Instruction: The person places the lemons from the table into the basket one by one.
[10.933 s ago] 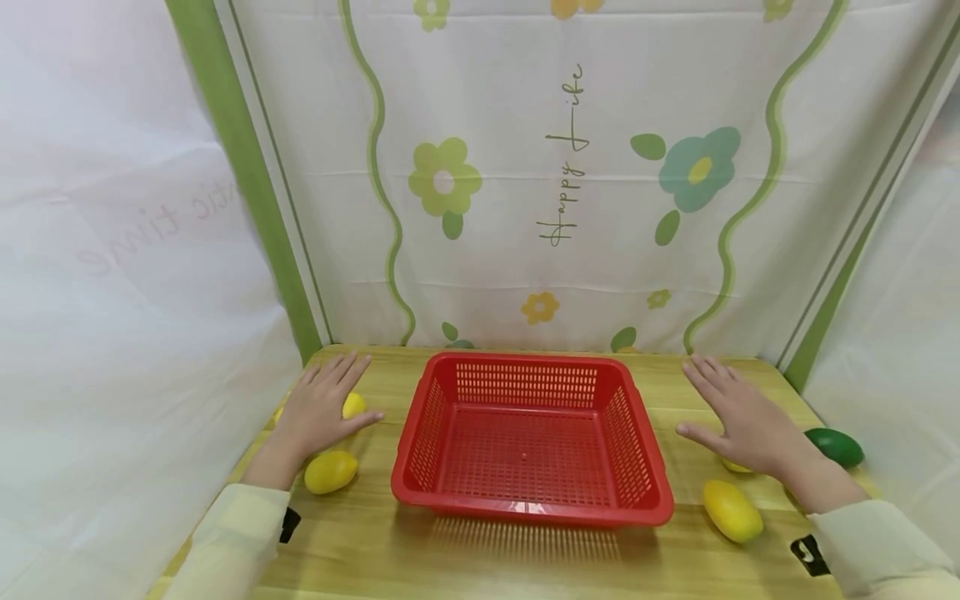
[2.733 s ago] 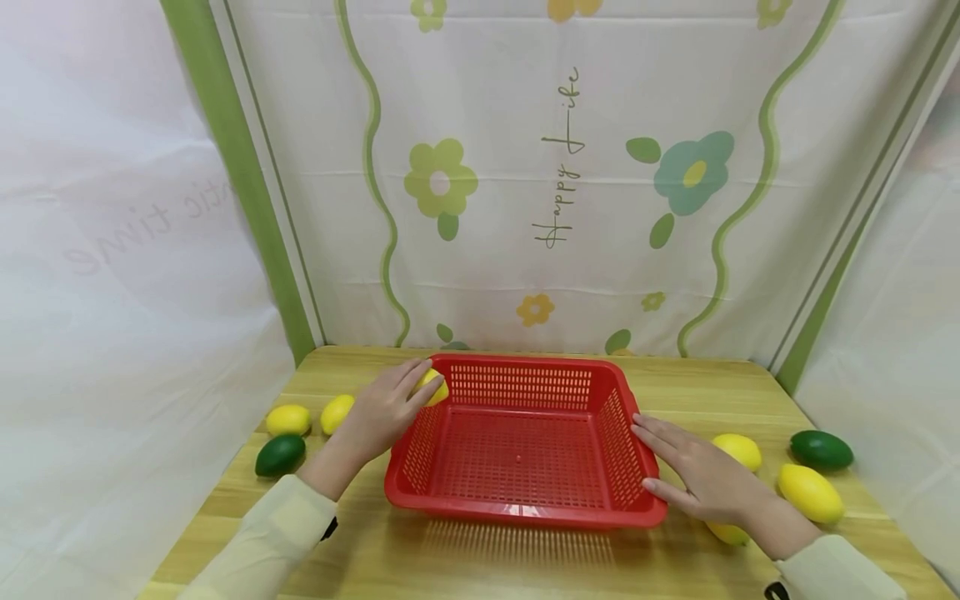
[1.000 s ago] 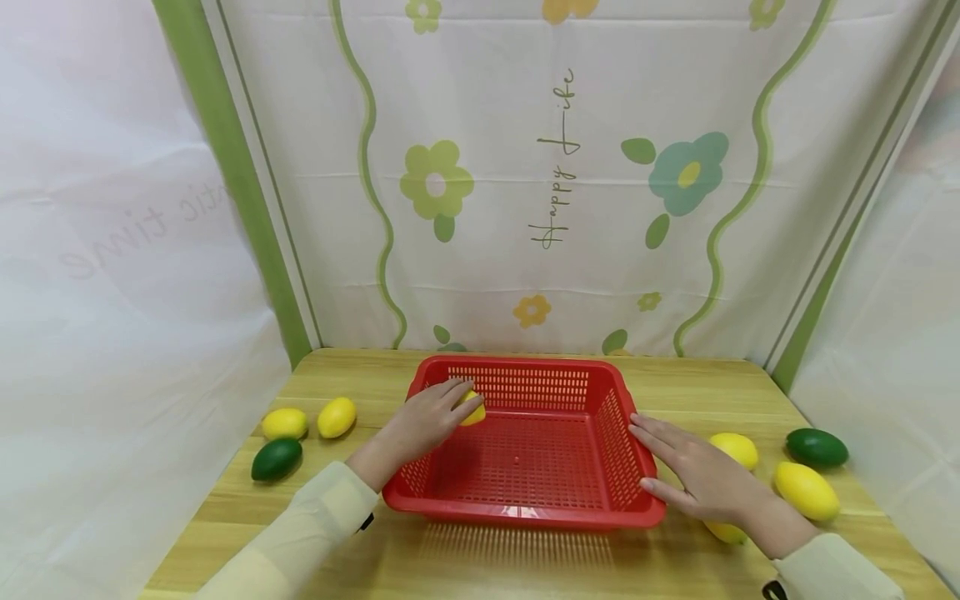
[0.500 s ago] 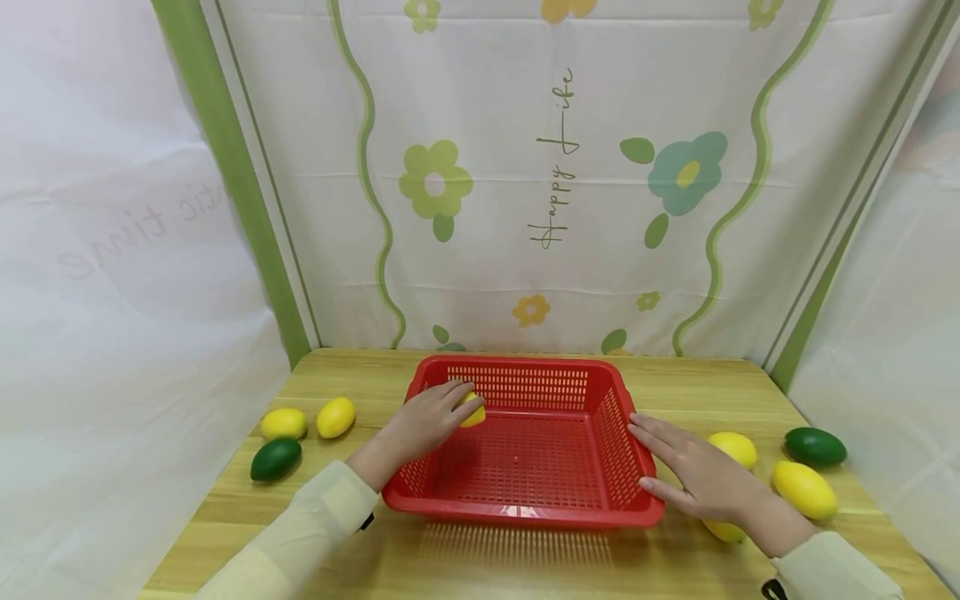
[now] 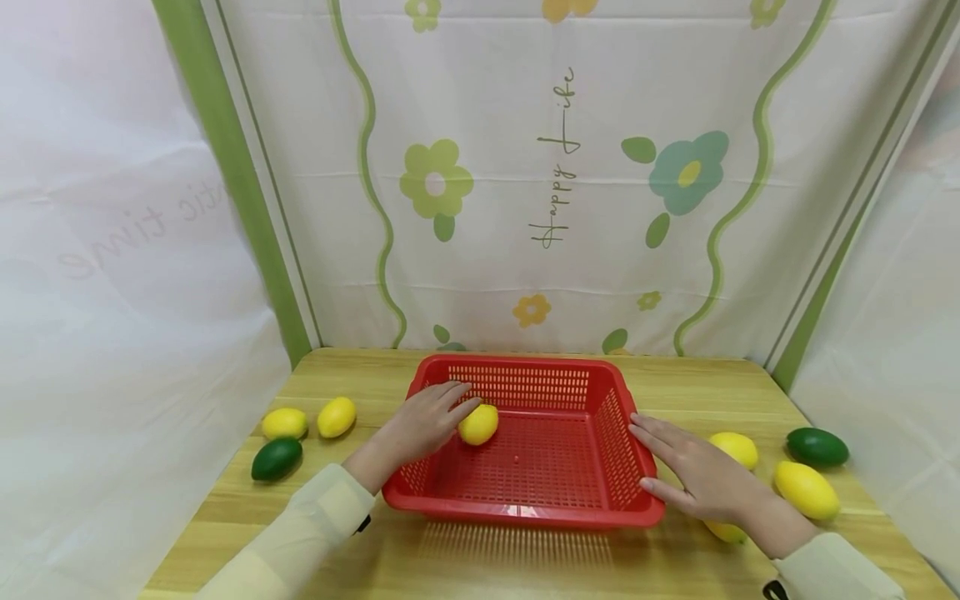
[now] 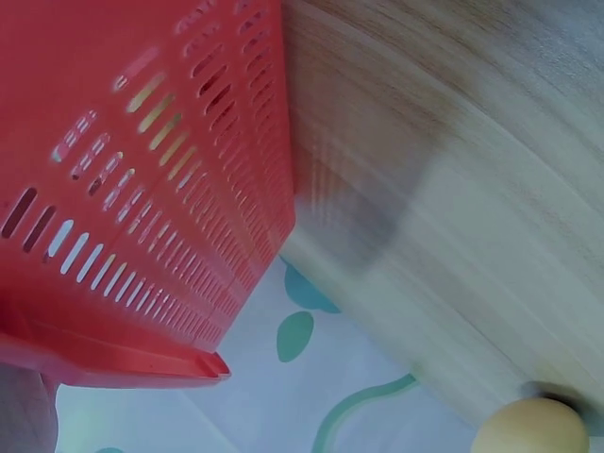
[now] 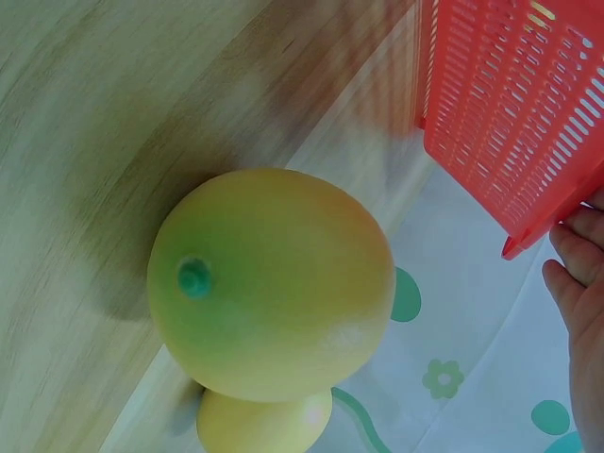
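A yellow lemon [image 5: 478, 425] lies inside the red plastic basket [image 5: 540, 471], toward its left side. My left hand [image 5: 427, 419] reaches over the basket's left rim, fingers extended and their tips right at the lemon, no longer wrapped round it. On the opposite side my right hand [image 5: 697, 468] rests its straight fingers against the right rim. In the right wrist view those fingers [image 7: 580, 245] touch the rim from outside. The left wrist view shows the slotted basket wall [image 6: 203, 160]; most of the left hand is hidden there.
Left of the basket lie two lemons [image 5: 337, 417] [image 5: 284, 423] and a dark green oval fruit [image 5: 277, 458]. To the right are several yellow fruits [image 5: 806, 490], partly under my right arm, and another green one [image 5: 817, 447]. A patterned curtain [image 5: 480, 250] closes off the table's back.
My left hand carried a lemon from the left over the rim and has now let go of it; the lemon sits lower in the basket. My right hand came to the right rim earlier and stays.
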{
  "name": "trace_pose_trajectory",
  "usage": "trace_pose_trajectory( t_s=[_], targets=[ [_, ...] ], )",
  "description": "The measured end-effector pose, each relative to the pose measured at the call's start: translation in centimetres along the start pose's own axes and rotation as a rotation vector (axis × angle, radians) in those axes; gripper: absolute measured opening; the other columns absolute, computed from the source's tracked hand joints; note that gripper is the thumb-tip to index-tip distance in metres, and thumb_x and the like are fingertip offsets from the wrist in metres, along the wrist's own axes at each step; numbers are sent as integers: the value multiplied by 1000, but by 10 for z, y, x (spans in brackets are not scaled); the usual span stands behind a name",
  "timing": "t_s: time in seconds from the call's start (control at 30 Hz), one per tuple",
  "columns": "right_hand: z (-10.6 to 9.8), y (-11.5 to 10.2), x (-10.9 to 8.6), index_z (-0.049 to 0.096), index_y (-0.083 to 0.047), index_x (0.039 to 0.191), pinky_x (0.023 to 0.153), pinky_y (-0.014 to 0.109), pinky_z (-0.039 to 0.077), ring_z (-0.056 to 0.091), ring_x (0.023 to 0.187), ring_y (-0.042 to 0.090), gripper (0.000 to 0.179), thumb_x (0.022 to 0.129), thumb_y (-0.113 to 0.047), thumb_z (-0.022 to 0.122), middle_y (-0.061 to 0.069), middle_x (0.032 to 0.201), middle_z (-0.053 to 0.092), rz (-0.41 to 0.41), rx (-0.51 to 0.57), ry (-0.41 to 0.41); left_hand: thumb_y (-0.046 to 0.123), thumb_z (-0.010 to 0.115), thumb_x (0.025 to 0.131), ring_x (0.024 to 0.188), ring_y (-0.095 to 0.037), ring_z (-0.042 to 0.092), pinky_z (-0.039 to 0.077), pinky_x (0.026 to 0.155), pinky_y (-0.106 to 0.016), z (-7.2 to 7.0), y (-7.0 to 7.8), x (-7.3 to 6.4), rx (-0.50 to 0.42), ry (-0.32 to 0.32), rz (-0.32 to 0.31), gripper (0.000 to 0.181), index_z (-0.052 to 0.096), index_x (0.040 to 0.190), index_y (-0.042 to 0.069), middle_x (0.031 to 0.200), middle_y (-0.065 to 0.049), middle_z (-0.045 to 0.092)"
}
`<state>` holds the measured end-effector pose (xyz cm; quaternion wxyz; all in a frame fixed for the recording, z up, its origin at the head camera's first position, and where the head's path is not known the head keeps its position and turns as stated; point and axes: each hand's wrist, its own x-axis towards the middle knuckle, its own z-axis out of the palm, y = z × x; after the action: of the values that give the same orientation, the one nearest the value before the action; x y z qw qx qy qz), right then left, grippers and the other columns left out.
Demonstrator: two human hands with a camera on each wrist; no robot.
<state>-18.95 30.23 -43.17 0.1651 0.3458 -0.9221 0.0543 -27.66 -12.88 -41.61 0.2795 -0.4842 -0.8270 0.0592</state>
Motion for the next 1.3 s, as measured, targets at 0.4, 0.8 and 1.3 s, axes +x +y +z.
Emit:
trace_pose_trajectory(
  t_s=[0.4, 0.8, 1.3],
  targets=[
    [0, -1, 1, 48, -2, 142, 92, 49, 50, 50, 126, 32, 68, 90, -42, 67, 14, 146, 45, -3, 3, 3, 15, 77, 84, 118, -30, 57, 49, 96, -40, -3, -1, 1, -4, -9, -10, 51, 58, 131, 9, 130, -15, 58],
    [-1, 0, 2, 50, -2, 140, 91, 49, 51, 50, 126, 32, 68, 89, -42, 68, 14, 145, 46, -10, 2, 10, 14, 78, 82, 121, -32, 54, 48, 97, -43, -24, -11, -5, -50, 4, -60, 54, 57, 131, 7, 131, -18, 57],
    [-3, -1, 2, 50, -1, 140, 91, 49, 50, 50, 126, 33, 67, 89, -41, 68, 15, 145, 46, -4, 3, -1, 8, 88, 68, 111, -37, 59, 53, 89, -46, -51, -42, -44, -14, 103, -117, 66, 58, 125, 0, 124, -24, 59]
  ],
)
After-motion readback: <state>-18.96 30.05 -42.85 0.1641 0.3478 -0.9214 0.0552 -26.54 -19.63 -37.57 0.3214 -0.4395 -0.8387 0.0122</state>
